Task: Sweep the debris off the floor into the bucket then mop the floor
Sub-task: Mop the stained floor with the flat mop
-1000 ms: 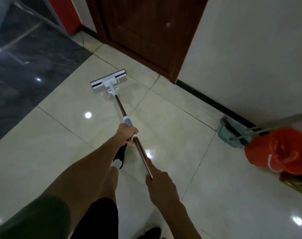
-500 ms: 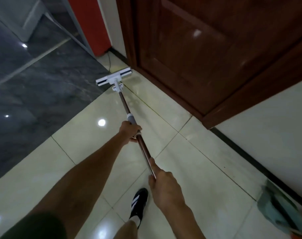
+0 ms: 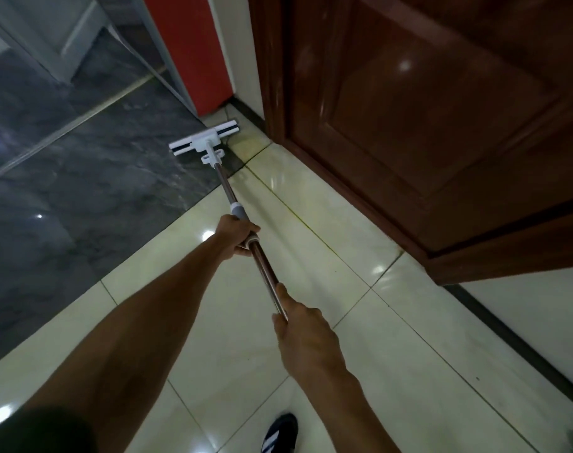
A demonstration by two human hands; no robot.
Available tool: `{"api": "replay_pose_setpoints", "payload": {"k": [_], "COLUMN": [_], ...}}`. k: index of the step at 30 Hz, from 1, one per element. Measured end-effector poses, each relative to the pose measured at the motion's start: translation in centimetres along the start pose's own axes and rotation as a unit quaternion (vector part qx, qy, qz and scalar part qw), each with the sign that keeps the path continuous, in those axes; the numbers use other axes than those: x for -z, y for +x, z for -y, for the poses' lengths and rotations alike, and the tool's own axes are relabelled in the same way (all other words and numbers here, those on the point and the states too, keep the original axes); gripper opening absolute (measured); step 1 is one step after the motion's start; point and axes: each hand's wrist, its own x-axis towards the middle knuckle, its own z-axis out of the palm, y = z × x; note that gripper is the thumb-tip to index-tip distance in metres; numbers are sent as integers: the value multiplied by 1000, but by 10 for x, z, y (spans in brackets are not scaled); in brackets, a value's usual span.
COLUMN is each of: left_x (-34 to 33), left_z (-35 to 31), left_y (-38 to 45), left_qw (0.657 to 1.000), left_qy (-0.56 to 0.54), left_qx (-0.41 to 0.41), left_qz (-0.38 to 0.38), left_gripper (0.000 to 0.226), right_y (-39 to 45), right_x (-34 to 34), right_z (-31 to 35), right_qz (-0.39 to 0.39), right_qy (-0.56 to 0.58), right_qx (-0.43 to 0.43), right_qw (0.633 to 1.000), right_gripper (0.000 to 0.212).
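**Flat mop, in use at the door corner**

- Shoe point(image 3: 280, 433): dark with white stripes, nearest of all, well short of the wooden door point(image 3: 425, 125).
- Right hand point(image 3: 303, 335): wrapped round the upper end of the mop pole point(image 3: 265, 269), thumb laid along it.
- Left hand point(image 3: 237, 233): wrapped round the pole just below the grey collar, closer to the door.
- Mop head point(image 3: 204, 141): white, flat on the floor point(image 3: 360, 338), just left of the door frame, straddling the cream and dark tiles.
- Handling, as judged: keep the head flat, press through the left hand, steer with the right, and work the corner in overlapping strokes.
- Bucket: not in view.
- Markings: no brand, label or writing legible.
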Motion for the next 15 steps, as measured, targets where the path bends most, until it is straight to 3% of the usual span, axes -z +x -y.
{"api": "replay_pose_setpoints", "payload": {"k": [7,15], "left_x": [-12,-35], "left_z": [-14,-13], "left_y": [44,30], "left_qw": [999,996], "left_qy": [30,91], "left_qx": [-17,10], "left_qz": [3,6], "left_gripper": [31,27], "right_y": [43,24], "right_x": [-2,3], "right_z": [1,-6], "right_qz": [-3,29], "right_qy": [-21,28], "right_qx": [-8,-37], "right_qw": [1000,998], "right_gripper": [56,55]}}
